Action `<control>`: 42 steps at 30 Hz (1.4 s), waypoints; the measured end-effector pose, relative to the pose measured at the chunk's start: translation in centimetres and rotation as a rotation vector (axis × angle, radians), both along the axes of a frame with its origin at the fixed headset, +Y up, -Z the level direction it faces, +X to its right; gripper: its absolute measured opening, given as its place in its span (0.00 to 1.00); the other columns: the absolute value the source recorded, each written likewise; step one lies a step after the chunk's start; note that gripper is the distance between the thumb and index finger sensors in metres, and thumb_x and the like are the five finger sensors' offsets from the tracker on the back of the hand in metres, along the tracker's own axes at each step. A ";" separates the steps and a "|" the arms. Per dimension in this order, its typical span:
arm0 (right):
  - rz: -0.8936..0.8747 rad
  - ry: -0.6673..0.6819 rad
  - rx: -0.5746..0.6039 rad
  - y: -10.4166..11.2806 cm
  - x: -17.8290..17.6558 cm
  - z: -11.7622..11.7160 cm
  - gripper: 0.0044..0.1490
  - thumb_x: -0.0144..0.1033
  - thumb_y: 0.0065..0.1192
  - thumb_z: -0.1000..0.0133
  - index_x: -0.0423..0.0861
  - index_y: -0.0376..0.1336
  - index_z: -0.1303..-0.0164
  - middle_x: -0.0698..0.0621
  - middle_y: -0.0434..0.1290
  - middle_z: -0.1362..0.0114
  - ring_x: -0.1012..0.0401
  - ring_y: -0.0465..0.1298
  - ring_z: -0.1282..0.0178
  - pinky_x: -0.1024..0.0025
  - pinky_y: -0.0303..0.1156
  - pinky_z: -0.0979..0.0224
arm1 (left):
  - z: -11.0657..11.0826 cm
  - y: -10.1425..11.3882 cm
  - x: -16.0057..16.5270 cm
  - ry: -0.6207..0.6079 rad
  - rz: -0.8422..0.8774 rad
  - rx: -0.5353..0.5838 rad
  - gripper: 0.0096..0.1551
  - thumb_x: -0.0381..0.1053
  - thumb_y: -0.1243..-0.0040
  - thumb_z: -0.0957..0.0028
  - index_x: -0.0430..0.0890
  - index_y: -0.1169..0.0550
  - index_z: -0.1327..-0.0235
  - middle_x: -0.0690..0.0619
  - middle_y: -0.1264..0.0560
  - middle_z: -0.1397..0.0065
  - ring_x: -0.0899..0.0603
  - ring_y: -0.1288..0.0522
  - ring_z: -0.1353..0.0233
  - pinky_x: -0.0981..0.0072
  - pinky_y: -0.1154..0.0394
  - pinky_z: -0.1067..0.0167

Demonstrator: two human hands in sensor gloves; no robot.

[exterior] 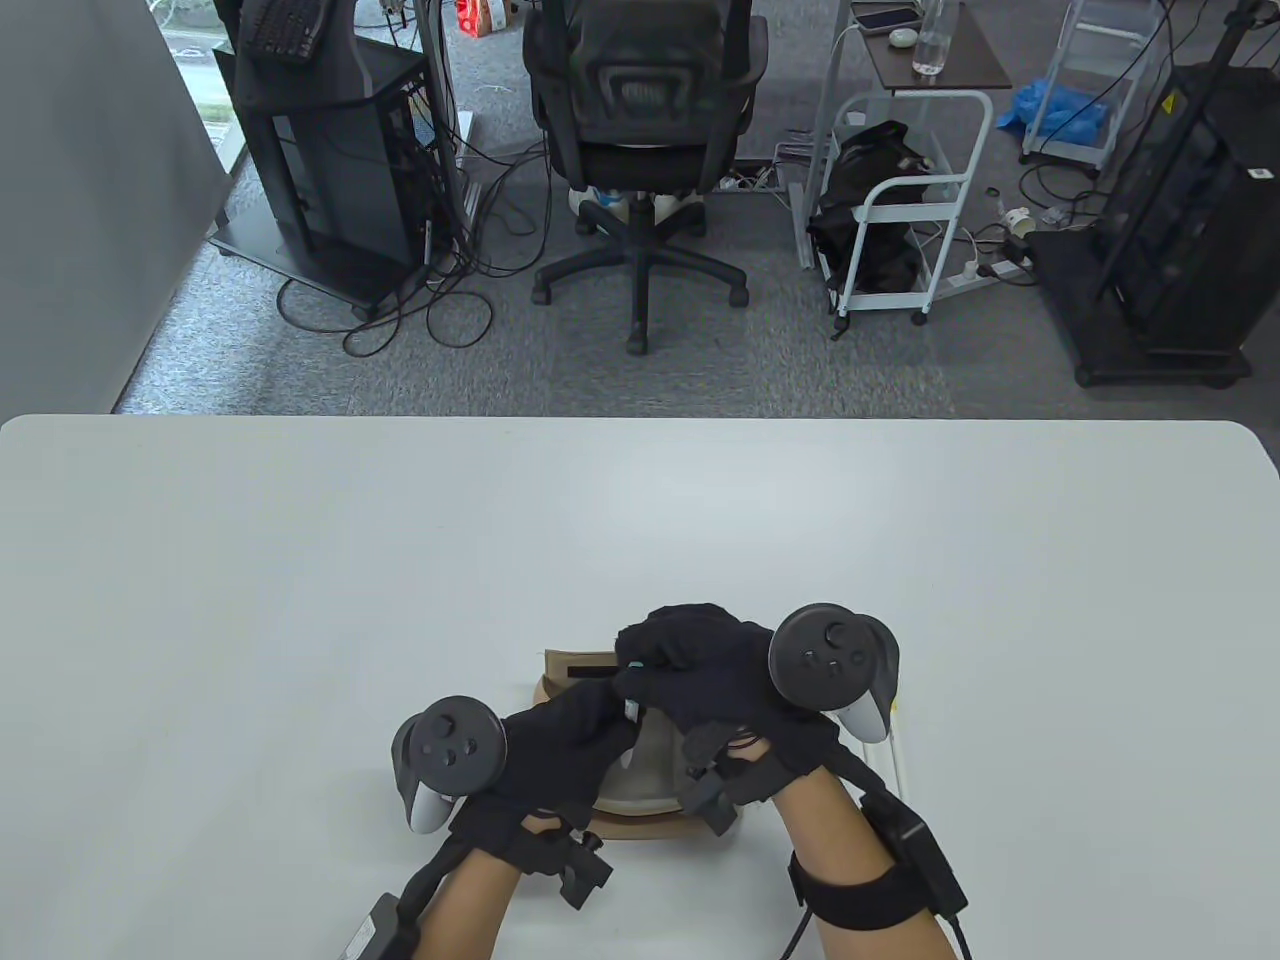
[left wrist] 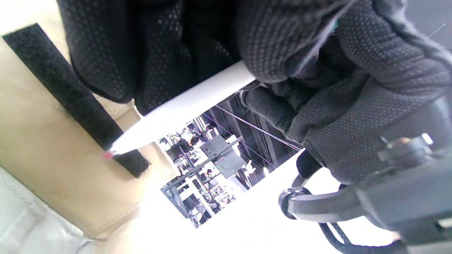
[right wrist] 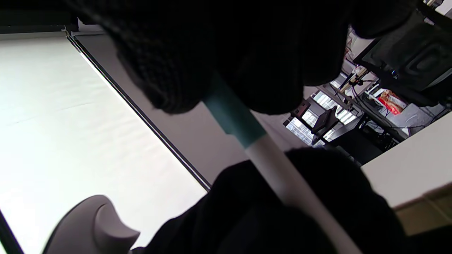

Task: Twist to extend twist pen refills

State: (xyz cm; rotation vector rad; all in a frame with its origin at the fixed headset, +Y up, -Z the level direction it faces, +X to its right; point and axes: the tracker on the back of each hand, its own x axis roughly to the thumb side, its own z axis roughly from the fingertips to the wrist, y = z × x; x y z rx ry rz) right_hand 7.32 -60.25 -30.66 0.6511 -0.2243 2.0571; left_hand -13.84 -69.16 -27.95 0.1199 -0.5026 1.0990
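A: Low centre of the table view, over the white worktop (exterior: 300, 560) and a tan pouch (exterior: 560, 662), the left hand (exterior: 560, 745) grips the white barrel of a twist pen (left wrist: 183, 107) while the right hand (exterior: 690, 665) pinches its teal end (right wrist: 233, 118).

B: The step?

A: Mid-twist, apparently. Next: counter-rotate both grips. In the left wrist view the pen's long axis slants, its red tip (left wrist: 107, 154) pointing lower left.
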 end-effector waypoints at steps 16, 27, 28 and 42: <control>0.010 -0.165 0.096 1.9 1.1 1.5 0.30 0.41 0.83 0.56 0.32 0.79 0.54 0.37 0.86 0.52 0.41 0.78 0.41 0.33 0.68 0.34 | 0.2 1.5 -1.0 0.049 -0.074 0.090 0.35 0.54 0.31 0.54 0.39 0.23 0.36 0.36 0.23 0.34 0.33 0.18 0.39 0.40 0.23 0.43; 0.454 -0.538 -0.089 2.3 11.6 -0.7 0.30 0.38 0.82 0.55 0.29 0.80 0.54 0.34 0.87 0.53 0.40 0.78 0.42 0.32 0.68 0.35 | 1.4 2.0 -6.9 0.245 -0.287 0.145 0.37 0.55 0.31 0.54 0.39 0.24 0.33 0.36 0.25 0.32 0.32 0.19 0.37 0.39 0.24 0.42; 0.499 -0.592 -0.122 1.6 12.9 -1.3 0.30 0.38 0.82 0.55 0.28 0.80 0.54 0.33 0.87 0.54 0.40 0.78 0.43 0.32 0.68 0.35 | 1.5 1.5 -7.5 0.268 -0.302 0.144 0.37 0.55 0.31 0.54 0.39 0.24 0.33 0.36 0.25 0.32 0.32 0.19 0.37 0.39 0.24 0.42; 0.737 -0.840 -0.455 -10.0 19.6 -7.5 0.31 0.39 0.82 0.56 0.27 0.80 0.55 0.33 0.87 0.58 0.39 0.80 0.47 0.33 0.71 0.39 | 0.6 -1.4 -9.5 0.334 -0.355 0.073 0.38 0.56 0.31 0.55 0.39 0.25 0.33 0.36 0.25 0.31 0.32 0.19 0.37 0.38 0.24 0.42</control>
